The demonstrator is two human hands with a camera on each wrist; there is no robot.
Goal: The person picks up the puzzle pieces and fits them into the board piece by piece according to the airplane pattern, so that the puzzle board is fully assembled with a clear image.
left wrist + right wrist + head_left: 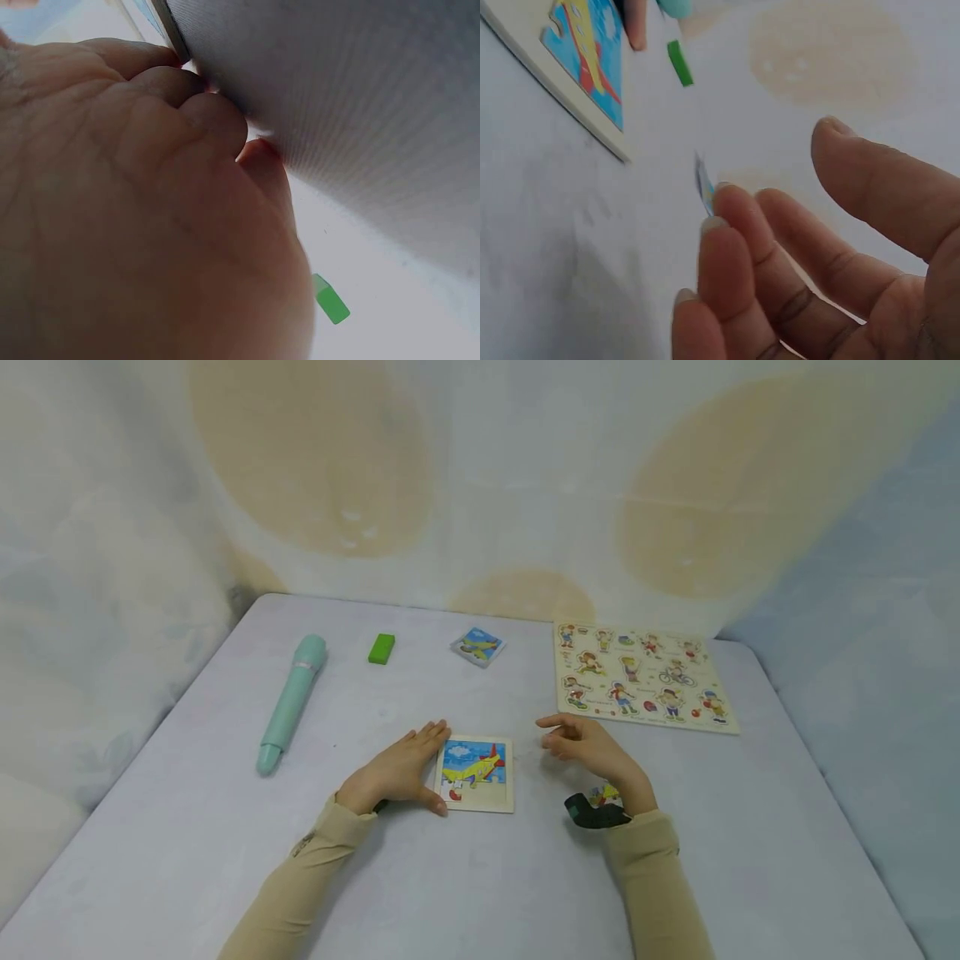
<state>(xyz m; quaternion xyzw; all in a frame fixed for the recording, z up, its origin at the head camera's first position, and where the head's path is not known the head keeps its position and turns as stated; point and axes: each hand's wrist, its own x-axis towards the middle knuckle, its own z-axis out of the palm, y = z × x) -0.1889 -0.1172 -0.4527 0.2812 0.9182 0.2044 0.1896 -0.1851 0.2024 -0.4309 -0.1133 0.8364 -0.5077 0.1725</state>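
A square wooden puzzle (476, 774) with a yellow and red airplane on blue lies at mid-table, bare wood showing in its lower right part. My left hand (401, 768) rests flat at its left side, fingertips at the upper left corner and thumb near the lower left. In the left wrist view, that hand (150, 202) hides most of the puzzle. To the right of the puzzle hovers my right hand (596, 756), fingers loosely bent. The right wrist view shows this hand (817, 270) with the thumb apart from the fingers. Colourful pieces (604, 793) lie partly hidden by the right wrist.
A small airplane picture card (478, 646) and a green block (382, 648) lie toward the back. At the left is a mint-green microphone-shaped object (291, 706). A large board with cartoon figures (643, 677) occupies the back right.
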